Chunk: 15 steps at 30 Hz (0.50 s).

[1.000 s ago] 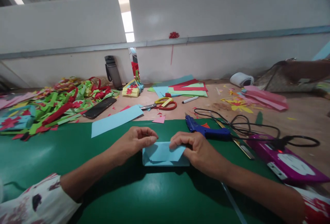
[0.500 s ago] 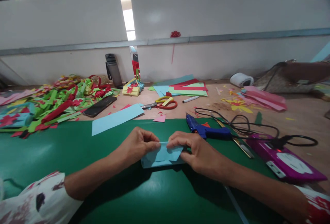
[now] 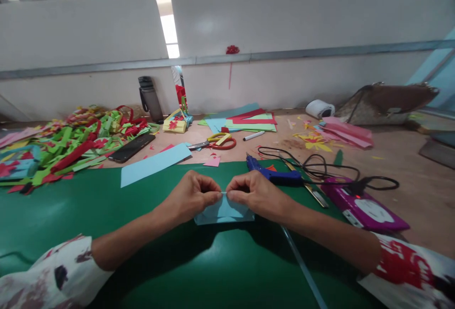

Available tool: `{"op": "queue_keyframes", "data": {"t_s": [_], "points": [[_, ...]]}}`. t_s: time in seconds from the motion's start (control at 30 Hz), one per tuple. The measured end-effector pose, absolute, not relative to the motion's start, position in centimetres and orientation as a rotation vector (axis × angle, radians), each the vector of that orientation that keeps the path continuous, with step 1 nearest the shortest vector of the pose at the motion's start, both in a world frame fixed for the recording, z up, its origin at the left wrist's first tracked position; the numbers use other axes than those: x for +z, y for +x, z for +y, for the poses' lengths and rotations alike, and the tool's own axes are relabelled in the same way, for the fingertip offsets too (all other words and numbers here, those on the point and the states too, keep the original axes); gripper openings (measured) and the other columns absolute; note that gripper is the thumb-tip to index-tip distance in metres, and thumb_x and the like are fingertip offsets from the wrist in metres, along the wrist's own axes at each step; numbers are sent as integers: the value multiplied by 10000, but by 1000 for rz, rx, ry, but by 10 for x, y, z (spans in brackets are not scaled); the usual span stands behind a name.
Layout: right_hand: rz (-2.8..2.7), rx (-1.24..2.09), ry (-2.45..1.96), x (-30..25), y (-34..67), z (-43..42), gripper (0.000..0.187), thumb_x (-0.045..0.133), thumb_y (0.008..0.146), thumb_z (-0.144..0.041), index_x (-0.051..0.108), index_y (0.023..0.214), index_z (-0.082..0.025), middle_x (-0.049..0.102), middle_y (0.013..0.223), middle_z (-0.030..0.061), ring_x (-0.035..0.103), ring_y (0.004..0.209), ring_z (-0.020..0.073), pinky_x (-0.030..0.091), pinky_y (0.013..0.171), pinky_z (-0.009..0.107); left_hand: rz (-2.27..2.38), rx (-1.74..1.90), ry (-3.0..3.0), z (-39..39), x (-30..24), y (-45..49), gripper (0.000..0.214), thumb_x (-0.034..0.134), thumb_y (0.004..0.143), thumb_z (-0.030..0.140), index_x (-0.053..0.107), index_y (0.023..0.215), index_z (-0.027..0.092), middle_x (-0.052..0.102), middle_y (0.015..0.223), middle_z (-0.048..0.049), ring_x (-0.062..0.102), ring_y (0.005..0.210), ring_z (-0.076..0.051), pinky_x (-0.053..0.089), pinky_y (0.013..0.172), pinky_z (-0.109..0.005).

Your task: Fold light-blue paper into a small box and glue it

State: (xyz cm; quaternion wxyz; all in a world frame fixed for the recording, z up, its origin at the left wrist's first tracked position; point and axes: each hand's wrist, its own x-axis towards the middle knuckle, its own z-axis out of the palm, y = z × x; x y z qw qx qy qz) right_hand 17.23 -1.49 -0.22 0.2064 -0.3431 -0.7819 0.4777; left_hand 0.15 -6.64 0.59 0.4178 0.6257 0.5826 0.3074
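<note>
A folded piece of light blue paper [image 3: 225,212] is held above the green mat [image 3: 220,264]. My left hand [image 3: 195,196] pinches its upper edge between thumb and forefinger. Close beside it, my right hand [image 3: 256,195] pinches the same edge, the two thumbs almost meeting. The fingers cover both upper corners of the paper. Just beyond my right hand lies a blue glue gun [image 3: 275,174]. A flat strip of light blue paper [image 3: 154,164] rests past my left hand, with orange-and-yellow scissors [image 3: 222,142] near its far end.
A heap of coloured paper pieces [image 3: 80,140] and a black phone [image 3: 131,148] are at the left. Black cable [image 3: 322,157] loops toward a purple power strip [image 3: 366,204] on the right. Coloured sheets [image 3: 245,119], a marker [image 3: 253,135] and a bottle [image 3: 150,100] stand or lie farther back.
My right hand has shifted from the paper's right side to a thumb-and-forefinger pinch on the top edge, closer to my left hand. The whole view has moved slightly.
</note>
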Motion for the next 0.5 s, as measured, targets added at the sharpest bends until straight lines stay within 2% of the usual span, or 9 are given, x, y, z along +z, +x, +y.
{"op": "queue_keyframes", "data": {"t_s": [0.17, 0.5], "points": [[-2197, 1304, -942, 1, 175, -10, 99, 540, 654, -161, 608, 586, -134, 480, 501, -52, 395, 483, 62, 290, 455, 191, 1441, 802, 1580, -60, 4, 7, 187, 587, 684, 275, 623, 607, 108, 398, 480, 49, 282, 452, -60, 208, 425, -189], [-2248, 1330, -1010, 16, 184, -1, 74, 539, 641, -178, 585, 598, -141, 485, 518, -44, 383, 491, 69, 276, 452, 200, 1478, 818, 1385, -63, 14, -7, 245, 649, 633, 362, 617, 628, 119, 465, 470, 46, 332, 416, -59, 214, 402, -185]]}}
